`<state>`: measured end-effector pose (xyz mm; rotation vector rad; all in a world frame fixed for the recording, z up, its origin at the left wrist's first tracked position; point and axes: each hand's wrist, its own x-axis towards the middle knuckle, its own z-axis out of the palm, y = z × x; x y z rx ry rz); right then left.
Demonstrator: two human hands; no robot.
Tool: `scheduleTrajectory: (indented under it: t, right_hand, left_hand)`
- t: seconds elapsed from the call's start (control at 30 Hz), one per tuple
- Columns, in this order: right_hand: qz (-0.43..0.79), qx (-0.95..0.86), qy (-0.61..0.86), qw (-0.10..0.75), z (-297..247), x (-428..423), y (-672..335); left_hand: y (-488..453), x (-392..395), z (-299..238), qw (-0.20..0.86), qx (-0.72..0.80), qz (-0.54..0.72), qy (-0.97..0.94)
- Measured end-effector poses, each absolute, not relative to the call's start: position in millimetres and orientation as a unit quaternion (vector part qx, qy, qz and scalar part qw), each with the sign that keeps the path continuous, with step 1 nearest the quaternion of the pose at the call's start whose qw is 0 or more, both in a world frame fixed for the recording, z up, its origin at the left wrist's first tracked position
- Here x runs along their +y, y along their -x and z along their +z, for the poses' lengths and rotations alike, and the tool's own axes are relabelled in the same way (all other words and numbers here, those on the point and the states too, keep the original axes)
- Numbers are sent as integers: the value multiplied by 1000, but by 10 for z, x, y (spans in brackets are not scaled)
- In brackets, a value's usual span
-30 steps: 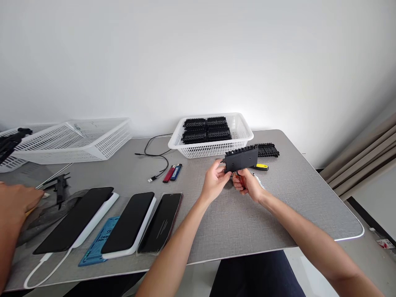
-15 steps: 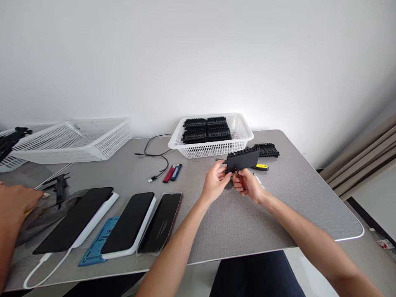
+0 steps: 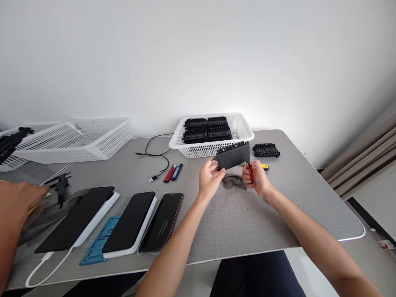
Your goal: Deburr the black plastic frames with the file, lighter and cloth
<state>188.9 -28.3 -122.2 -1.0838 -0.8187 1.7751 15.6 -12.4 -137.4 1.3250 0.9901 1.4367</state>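
Between the thumb and fingers of my left hand (image 3: 210,175) is a black plastic part (image 3: 232,157), raised above the table. It is tilted, with its flat face toward me and a toothed edge on top. My right hand (image 3: 257,180) is closed around a small red-handled tool (image 3: 251,173) with a dark tip, whose exact kind I cannot make out. The tip is close to the part's lower right corner; whether they touch is unclear. Below the part lies a crumpled grey cloth (image 3: 234,181). A yellow-and-black handle (image 3: 265,167) shows behind my right hand.
A white basket (image 3: 201,152) holds several similar black parts, and another black part (image 3: 266,150) lies to its right. Leftward are two lighters (image 3: 172,173), a USB cable (image 3: 159,155), phones (image 3: 161,222), white baskets (image 3: 102,144) and another person's hand (image 3: 21,198).
My left hand has drawn the black part slightly left. My right hand has moved right with the red-handled tool, from the part's lower left edge to its right corner, uncovering the cloth.
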Motion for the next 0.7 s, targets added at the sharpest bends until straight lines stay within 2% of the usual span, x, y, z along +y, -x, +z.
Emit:
scheduleTrajectory:
  t: [0.7]
  right_hand:
    - [720, -345, 459, 390, -1199, -268, -1937]
  left_hand:
    - [-167, -170, -1365, 460, 391, 557, -570]
